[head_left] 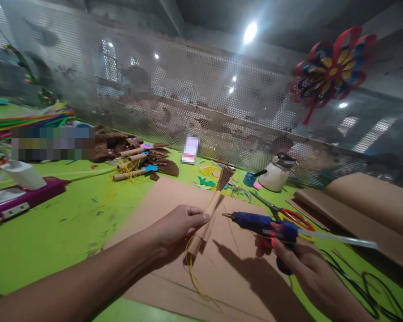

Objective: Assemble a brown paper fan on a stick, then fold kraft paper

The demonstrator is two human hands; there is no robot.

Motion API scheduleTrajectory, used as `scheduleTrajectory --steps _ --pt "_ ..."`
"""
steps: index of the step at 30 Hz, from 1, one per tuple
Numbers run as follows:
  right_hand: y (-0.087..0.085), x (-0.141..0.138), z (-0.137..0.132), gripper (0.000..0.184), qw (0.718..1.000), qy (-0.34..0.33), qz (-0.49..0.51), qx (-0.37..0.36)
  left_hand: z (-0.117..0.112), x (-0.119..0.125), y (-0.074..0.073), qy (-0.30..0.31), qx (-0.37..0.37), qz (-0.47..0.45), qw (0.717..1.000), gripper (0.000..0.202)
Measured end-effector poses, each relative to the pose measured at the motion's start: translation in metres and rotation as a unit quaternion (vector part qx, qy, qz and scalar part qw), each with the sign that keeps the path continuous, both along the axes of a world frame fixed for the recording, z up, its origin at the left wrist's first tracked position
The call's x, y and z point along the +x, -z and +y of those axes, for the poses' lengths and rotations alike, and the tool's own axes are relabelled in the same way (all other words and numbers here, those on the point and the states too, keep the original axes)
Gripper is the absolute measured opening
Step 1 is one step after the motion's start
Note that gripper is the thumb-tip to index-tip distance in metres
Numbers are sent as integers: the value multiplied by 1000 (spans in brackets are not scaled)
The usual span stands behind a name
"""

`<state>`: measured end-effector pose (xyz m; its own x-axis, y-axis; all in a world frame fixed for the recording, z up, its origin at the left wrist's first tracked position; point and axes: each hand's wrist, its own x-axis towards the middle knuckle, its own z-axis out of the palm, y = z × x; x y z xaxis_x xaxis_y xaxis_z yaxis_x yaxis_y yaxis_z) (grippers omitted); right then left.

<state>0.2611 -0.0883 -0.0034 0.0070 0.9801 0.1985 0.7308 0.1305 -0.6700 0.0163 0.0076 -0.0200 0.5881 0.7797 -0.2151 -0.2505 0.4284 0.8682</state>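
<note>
My left hand (184, 221) is closed around a rolled brown paper tube (197, 240), gripping it between thumb and fingers. Dark brown pleated material (224, 177) sticks out of the tube's far end, and a yellow string (195, 279) trails from the near end. In my right hand (300, 264) is a blue hot glue gun (263, 223), its metal nozzle pointing left, a little apart from the tube. A clear glue stick (342, 240) juts out of the gun's back. Beneath both hands lies a brown cardboard sheet (147, 210).
Scissors with red and yellow handles (297, 218) lie beyond the glue gun. Several similar tubes (134, 157), a phone (190, 149), a white jug (277, 172) and a purple power strip (27, 194) are on the green table. Black cord (366, 286) loops at right; perforated metal panels (201, 98) stand behind.
</note>
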Motion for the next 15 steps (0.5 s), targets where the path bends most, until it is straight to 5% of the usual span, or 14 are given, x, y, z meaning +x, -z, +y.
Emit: scheduleTrajectory --steps 8,15 --pt "15 -9 0 42 999 23 34 11 -3 1 -2 40 -8 -2 999 13" --pt "11 -15 -2 44 998 33 43 15 -6 -1 -3 46 -14 -20 999 16"
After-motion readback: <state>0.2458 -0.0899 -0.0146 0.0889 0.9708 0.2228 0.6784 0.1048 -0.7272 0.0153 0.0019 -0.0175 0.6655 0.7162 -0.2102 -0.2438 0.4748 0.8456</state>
